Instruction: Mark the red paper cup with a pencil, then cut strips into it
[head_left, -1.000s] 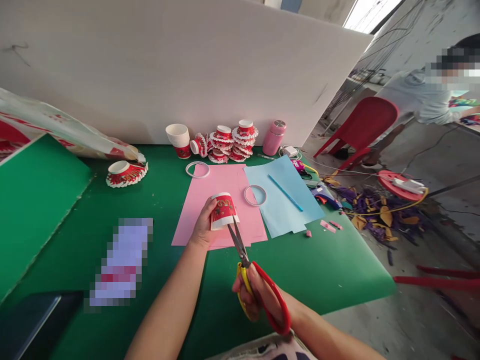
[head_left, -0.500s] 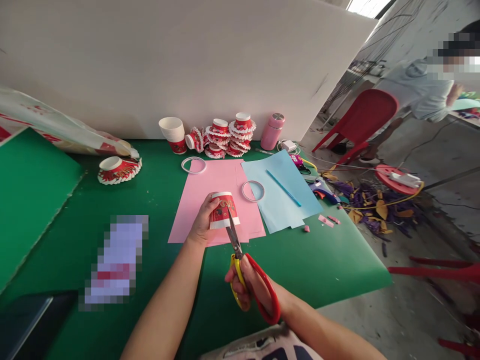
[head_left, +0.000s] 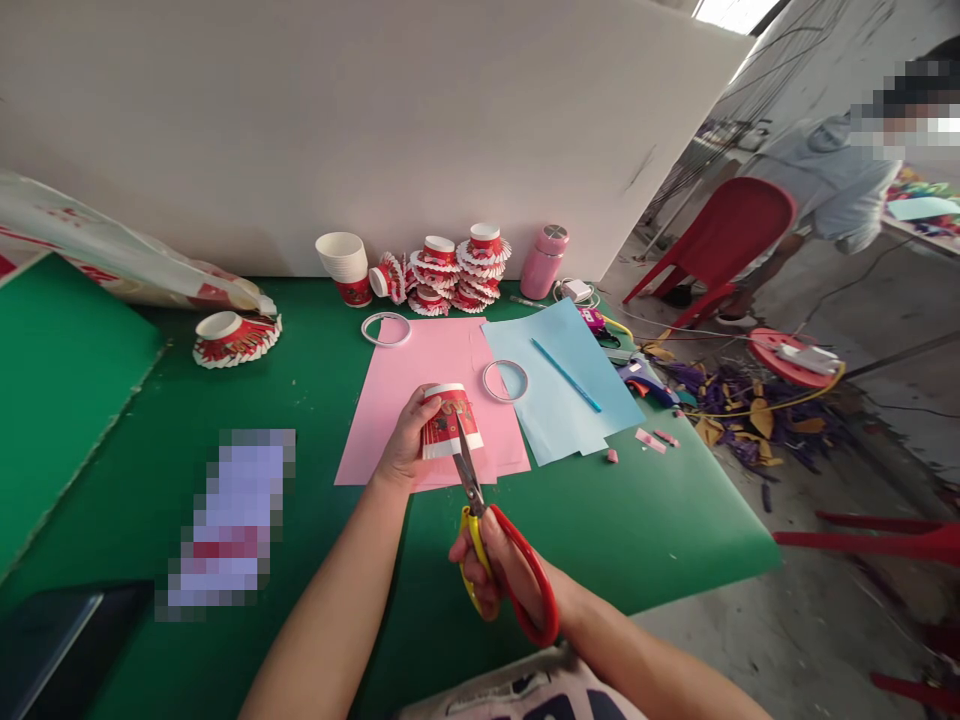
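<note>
My left hand (head_left: pixel 407 433) is closed around a red patterned paper cup (head_left: pixel 442 420) with white edges, held over pink paper (head_left: pixel 367 440). In my right hand (head_left: pixel 491 570) is a pair of scissors (head_left: pixel 470 482) with one yellow and one red handle loop. The scissor blades lie against the cup's side and point away from me. Whether they are cutting into the wall, I cannot tell. Two rolls of tape rest nearby: one (head_left: pixel 386 316) on the pink sheet, the other (head_left: pixel 486 392) across the pink and blue paper (head_left: pixel 555 420).
Along the back board stand stacked white cups (head_left: pixel 342 258), fringed red cups (head_left: pixel 484 255) and a pink flask (head_left: pixel 544 262). Another fringed cup (head_left: pixel 225 338) sits left. A blue pencil (head_left: pixel 566 375) and a glue gun (head_left: pixel 649 384) lie right. A person (head_left: pixel 817 170) sits beyond the table.
The cup's lower right edge has swung slightly outward to the right around the scissor blades. Both hands have stayed nearly in place. The person in the background has shifted an arm.
</note>
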